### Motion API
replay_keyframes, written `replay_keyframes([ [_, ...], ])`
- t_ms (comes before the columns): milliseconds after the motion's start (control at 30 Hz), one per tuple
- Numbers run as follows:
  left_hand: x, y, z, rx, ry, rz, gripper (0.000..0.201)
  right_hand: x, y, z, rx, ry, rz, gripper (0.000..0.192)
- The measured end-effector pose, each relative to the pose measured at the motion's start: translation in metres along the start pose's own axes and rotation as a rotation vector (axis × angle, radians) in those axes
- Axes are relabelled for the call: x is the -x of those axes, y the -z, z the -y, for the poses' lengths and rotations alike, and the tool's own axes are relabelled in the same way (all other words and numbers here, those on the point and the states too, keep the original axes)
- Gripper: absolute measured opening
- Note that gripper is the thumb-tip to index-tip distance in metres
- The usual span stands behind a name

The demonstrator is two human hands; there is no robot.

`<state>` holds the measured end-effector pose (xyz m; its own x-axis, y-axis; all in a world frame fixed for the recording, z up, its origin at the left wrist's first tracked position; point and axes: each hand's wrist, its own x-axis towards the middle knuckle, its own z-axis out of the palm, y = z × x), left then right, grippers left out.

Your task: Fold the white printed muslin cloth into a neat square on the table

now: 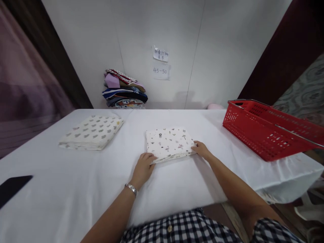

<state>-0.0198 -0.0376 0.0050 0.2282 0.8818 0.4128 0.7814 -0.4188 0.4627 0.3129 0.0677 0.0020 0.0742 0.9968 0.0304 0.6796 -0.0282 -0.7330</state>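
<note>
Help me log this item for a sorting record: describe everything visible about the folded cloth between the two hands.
The folded cloth is white fabric with small grey and dark printed motifs, folded into a flat, near-square stack of layers. It lies flat on the white table cover, centre. The left hand touches its near left corner; the right hand touches its near right corner. Layer edges show along the near side.

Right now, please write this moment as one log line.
left hand: touching folded cloth near edge | right hand: touching its right corner | second folded cloth: apart, left
</note>
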Motion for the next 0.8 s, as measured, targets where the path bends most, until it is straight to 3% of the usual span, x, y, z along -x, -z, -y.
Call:
replay_keyframes([
  [100,0.0,-0.002,-0.012,0.037,0.022,-0.003,0.026,-0.006,0.008,-0.006,-0.058,0.038,-0.006,0.042],
  [200,0.001,-0.01,-0.035,0.069,-0.071,0.067,0.025,-0.023,0.019,-0.017,-0.082,0.062,-0.095,0.049],
  [333,0.003,-0.02,-0.061,0.13,-0.19,0.165,0.032,-0.04,0.024,-0.029,0.144,0.043,-0.204,0.044],
  [400,0.005,-0.022,-0.063,0.144,-0.198,0.163,0.034,-0.037,0.022,-0.025,0.277,0.12,-0.231,0.041],
  [533,0.008,-0.019,-0.054,0.179,-0.218,0.164,0.035,-0.002,0.005,0.005,0.356,0.494,-0.264,0.037],
  [600,0.008,-0.018,-0.048,0.19,-0.215,0.144,0.035,0.025,-0.01,0.026,0.274,0.65,-0.185,0.031],
  [667,0.004,-0.017,-0.042,0.187,-0.195,0.104,0.034,0.053,-0.026,0.046,0.189,0.736,-0.05,0.026],
  [800,-0.009,-0.016,-0.022,0.143,-0.09,0.004,0.034,0.096,-0.053,0.076,0.179,0.756,0.063,0.021],
])
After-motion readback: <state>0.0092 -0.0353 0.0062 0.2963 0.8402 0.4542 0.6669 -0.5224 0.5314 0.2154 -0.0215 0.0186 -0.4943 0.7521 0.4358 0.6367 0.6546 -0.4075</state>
